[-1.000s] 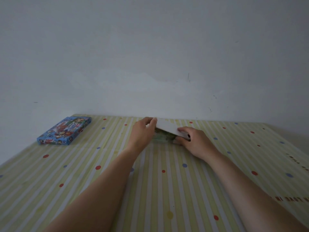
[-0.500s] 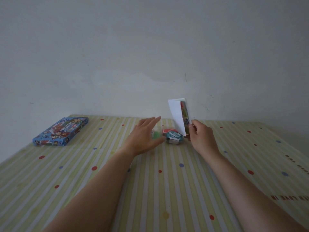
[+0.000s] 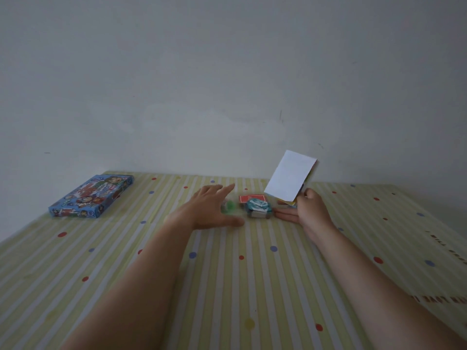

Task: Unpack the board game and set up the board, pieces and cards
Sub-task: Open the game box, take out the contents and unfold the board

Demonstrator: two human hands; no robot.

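One striped, dotted tablecloth (image 3: pixel 227 286) bears a blue box (image 3: pixel 92 195); grey wall (image 3: pixel 227 72) behind.

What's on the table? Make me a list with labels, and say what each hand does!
left hand: open, fingers straight, beside green piece
right hand: pinches folded board, held up in the air
between hands: red card pack, teal bundle in front
far left: blue game box, lying flat
table: striped, dotted cloth
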